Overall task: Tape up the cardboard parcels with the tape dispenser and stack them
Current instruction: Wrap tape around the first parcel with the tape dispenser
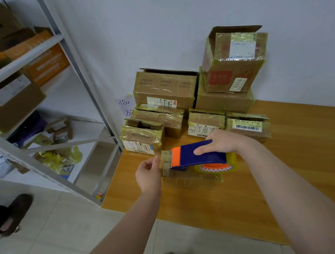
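Near the front of the wooden tabletop [287,177], the low parcel [193,182] lies flat, already glossy with tape, and the tape dispenser [201,154] sits just over it. Your right grip [224,142] clasps the dispenser from above, fingers curled over its blue body. Your left grip [148,173] pinches the free end of the tape [165,163] just left of the orange cutter. Behind, against the wall, other parcels [165,89] stand taped, some stacked two high. A metal shelf [23,60] holding more boxes stands to your left.

A plain white wall [154,17], pale tiled floor [41,247], grey metal shelving [84,73], wooden table [305,156].
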